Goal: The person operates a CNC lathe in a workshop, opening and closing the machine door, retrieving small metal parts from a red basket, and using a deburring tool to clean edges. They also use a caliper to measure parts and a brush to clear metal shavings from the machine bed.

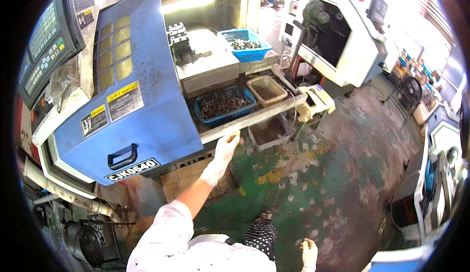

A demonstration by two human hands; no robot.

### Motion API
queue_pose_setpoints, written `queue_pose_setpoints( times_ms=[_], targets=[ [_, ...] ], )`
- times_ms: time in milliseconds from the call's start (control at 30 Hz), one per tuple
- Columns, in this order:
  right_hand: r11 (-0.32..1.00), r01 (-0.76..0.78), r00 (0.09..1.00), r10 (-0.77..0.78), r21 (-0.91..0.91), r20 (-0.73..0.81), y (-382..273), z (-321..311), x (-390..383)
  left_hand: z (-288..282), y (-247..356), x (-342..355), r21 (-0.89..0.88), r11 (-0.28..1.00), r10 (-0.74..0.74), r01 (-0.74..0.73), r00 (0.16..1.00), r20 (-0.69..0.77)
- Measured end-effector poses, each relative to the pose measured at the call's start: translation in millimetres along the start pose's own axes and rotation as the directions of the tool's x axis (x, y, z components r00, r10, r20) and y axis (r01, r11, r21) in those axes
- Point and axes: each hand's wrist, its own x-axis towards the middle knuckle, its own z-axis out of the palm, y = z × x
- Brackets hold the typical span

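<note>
My left hand (226, 157), in a pale glove, reaches out just in front of the metal front rail (254, 120) of a blue machine. Its fingers are drawn together, and I cannot make out anything between them. Behind the rail lie a blue basket (226, 121) of dark metal shavings and a cream basket (267, 92). Low at the bottom right, away from the machine, my right hand (309, 253) hangs beside my body. It is gloved with bare fingertips, and its fingers curl inward; what they hold, if anything, is hidden.
The blue sliding door (132, 86) with a black handle stands at left beside a control panel (46, 44). A bright blue basket (249, 53) of small parts sits inside the machine. A grey bin (270, 134), yellow-topped stool (316, 101) and white machine (338, 37) stand to the right.
</note>
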Motion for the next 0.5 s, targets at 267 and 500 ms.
queue_pose_setpoints(
  times_ms=[267, 500],
  targets=[
    [0.919, 0.295, 0.953, -0.262, -0.262, 0.153, -132, 7, 167, -33, 30, 209, 0.573, 0.789, 0.236, 0.22, 0.753, -0.614],
    [0.775, 0.498, 0.86, -0.384, -0.39, 0.335, -209, 55, 232, -90, 74, 268, 0.803, 0.453, 0.337, 0.387, 0.76, -0.556]
  ],
)
